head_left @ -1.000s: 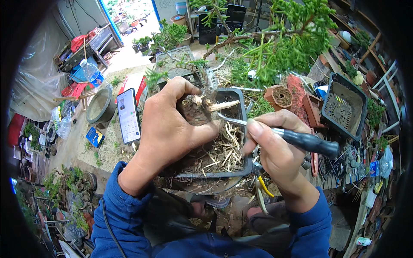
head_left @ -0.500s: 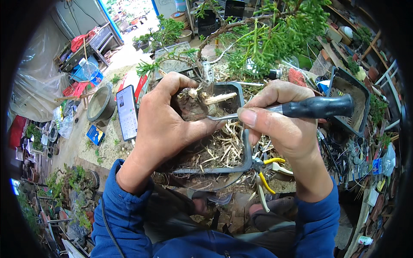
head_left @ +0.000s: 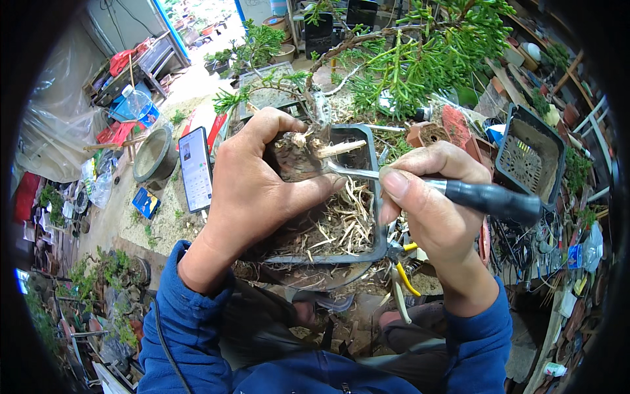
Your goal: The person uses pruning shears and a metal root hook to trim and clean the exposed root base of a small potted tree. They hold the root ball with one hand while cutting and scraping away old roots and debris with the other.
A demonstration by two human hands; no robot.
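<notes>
A small juniper tree (head_left: 328, 52) stands in a black plastic pot (head_left: 379, 217), its green foliage spreading to the upper right. My left hand (head_left: 256, 184) is wrapped round the thick base of its trunk (head_left: 294, 157), fingers mostly hidden behind it. In my right hand (head_left: 436, 190) is a carving tool (head_left: 489, 197) with a black handle and a thin metal shaft. Its bent tip is at the trunk base, just below a pale, stripped wood stub (head_left: 341, 149). Light wood shavings (head_left: 348, 220) lie over the soil in the pot.
Yellow-handled pliers (head_left: 407, 279) lie by the pot's near right corner. A phone (head_left: 195, 169) and a round grey pot (head_left: 155, 156) are on the left. At the right stands an empty black plastic pot (head_left: 530, 154). Potted plants and clutter surround the bench.
The carving tool's handle end has swung downward, and its tip has shifted slightly up and right along the trunk. My left hand keeps its hold.
</notes>
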